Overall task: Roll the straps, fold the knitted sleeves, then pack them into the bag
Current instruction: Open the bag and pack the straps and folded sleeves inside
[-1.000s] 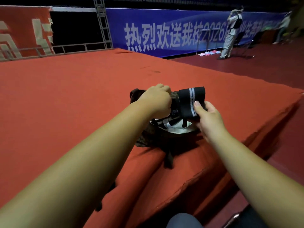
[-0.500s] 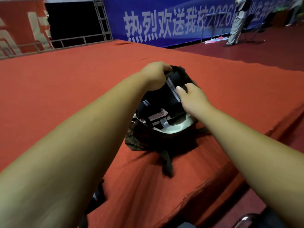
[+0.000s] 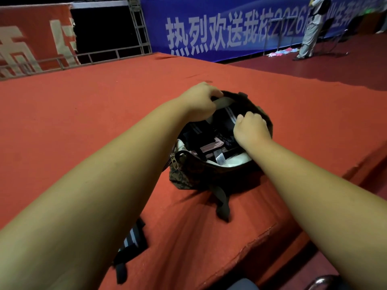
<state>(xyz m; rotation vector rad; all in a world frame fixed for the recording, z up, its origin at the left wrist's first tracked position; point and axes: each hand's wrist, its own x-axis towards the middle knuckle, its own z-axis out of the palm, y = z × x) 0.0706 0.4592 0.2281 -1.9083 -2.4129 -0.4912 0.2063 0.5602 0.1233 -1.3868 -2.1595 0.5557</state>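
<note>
You are well into the packing stage. Your left hand pinches the far rim of the bag and holds its mouth open. Your right hand is down inside the opening, fingers curled over a black striped roll that sits against the far inner wall. I judge that roll to be as good as stowed; you only need to let go of it.

More dark pieces already lie in the bag beneath your right hand, though I cannot tell straps from sleeves among them.

What is left: a dark striped strap lies out on the red platform near you, partly hidden by your left forearm. It looks loose, so it probably needs rolling before it goes in. The bag's zip is open.
</note>
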